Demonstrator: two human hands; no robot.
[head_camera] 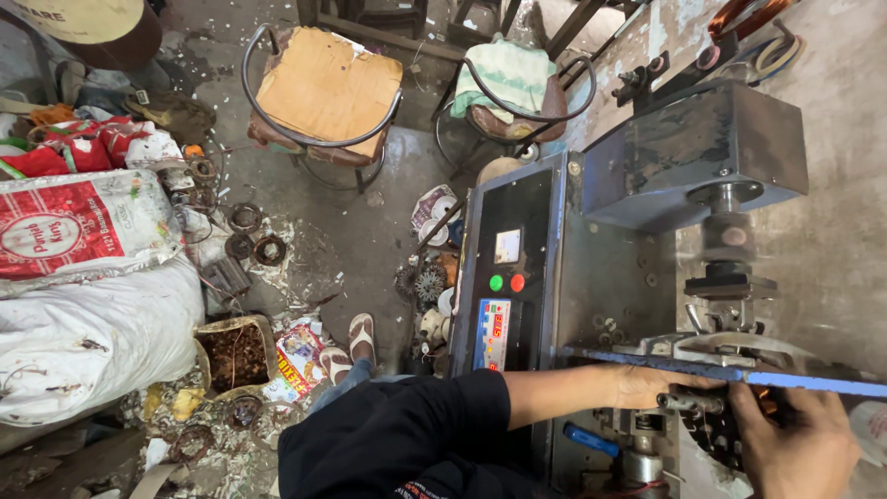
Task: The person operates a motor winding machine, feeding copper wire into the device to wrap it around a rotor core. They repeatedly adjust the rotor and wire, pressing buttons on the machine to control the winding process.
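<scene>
Both hands were at the near right of the winding machine (554, 277), beneath a blue bar (739, 374) that ran left to right. The left hand (647, 386) reached in from the left, fingers curled at the end of a short metal shaft (691, 402) whose long axis also lay left to right. The right hand (799, 444) closed over the dark toothed core (716, 434) just nearer (whether it gripped tightly I could not tell). The left hand sat closer to the shaft's tip.
</scene>
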